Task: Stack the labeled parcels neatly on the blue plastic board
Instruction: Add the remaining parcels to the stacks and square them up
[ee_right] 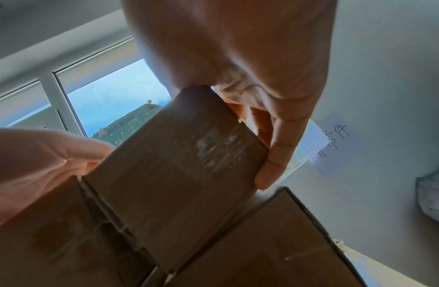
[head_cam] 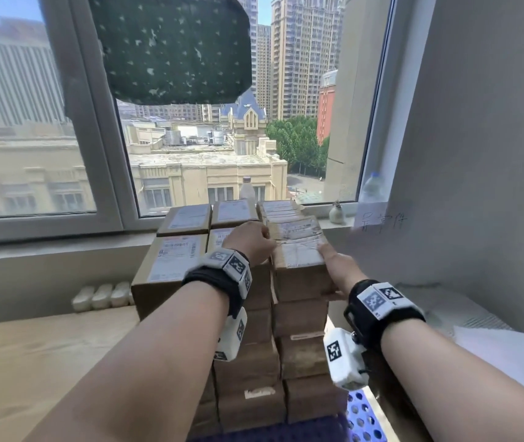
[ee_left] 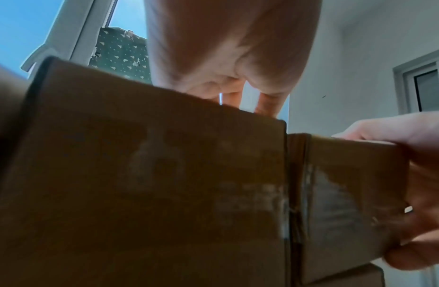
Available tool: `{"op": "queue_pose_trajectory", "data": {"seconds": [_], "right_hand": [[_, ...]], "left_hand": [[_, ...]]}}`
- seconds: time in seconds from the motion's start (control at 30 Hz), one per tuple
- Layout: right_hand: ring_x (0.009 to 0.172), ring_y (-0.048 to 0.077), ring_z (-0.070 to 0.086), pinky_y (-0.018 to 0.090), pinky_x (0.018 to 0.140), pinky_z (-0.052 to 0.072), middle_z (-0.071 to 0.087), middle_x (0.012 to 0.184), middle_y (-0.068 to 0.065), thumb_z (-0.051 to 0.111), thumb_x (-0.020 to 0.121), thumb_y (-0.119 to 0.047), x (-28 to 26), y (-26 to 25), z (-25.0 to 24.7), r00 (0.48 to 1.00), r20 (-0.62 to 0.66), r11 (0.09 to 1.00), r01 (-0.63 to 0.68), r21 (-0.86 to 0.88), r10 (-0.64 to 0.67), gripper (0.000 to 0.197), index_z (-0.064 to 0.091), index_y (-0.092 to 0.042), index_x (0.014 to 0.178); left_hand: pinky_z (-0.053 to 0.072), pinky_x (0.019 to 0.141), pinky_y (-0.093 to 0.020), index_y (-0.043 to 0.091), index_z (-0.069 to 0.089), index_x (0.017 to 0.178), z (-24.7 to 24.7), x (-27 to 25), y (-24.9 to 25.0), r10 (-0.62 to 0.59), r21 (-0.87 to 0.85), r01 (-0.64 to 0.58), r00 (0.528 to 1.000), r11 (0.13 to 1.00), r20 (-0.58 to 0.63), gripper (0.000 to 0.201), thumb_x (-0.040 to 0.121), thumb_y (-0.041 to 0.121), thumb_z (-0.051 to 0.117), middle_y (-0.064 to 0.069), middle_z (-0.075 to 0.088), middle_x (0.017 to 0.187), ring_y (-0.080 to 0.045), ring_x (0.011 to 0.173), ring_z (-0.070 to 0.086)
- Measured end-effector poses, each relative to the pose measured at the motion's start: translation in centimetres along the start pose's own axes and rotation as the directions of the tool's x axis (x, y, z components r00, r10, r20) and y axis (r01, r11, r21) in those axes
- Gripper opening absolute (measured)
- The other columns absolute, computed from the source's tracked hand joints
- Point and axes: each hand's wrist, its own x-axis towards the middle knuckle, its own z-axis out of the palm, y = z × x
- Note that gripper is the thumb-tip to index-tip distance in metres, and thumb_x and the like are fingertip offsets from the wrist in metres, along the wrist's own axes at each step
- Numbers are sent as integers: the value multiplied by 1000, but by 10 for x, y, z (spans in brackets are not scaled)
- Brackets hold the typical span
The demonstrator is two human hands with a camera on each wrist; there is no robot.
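Note:
Brown cardboard parcels with white labels stand in a tall stack [head_cam: 248, 362] on the blue perforated board [head_cam: 362, 419] under the window. The top parcel [head_cam: 299, 250] of the right-hand column sits slightly askew on the boxes below. My right hand [head_cam: 334, 269] grips its right side, thumb on top and fingers down the side, also seen in the right wrist view [ee_right: 267, 165]. My left hand [head_cam: 256, 239] reaches over the neighbouring box [ee_left: 152, 184], its curled fingertips holding the parcel's left top edge. The parcel [ee_right: 179, 174] fills the right wrist view.
A larger labeled box [head_cam: 171, 260] forms the stack's left side. Two plastic bottles [head_cam: 247, 189] and a small vase [head_cam: 336, 213] stand on the windowsill. A handwritten paper note [head_cam: 382, 221] is stuck on the right wall. A wooden surface [head_cam: 31, 362] lies to the left.

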Motion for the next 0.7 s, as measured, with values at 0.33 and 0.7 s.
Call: {"op": "queue_pose_trajectory", "data": {"seconds": [0.33, 0.7], "right_hand": [[117, 37, 59, 52, 102, 46, 61, 130, 14, 41, 40, -86, 40, 20, 9, 994, 18, 995, -104, -6, 105, 121, 55, -9, 131], [122, 35, 54, 43, 107, 41, 59, 133, 17, 34, 89, -69, -1, -9, 1, 998, -43, 984, -47, -170, 40, 82, 57, -3, 132]], "left_hand": [[46, 99, -39, 15, 71, 112, 11, 6, -3, -20, 123, 22, 1000, 992, -22, 33, 87, 32, 58, -2, 63, 124, -24, 115, 56], [42, 104, -39, 21, 63, 127, 16, 9, -2, -14, 218, 17, 1000, 976, -15, 40, 93, 37, 49, -2, 54, 138, -24, 127, 48]]}}
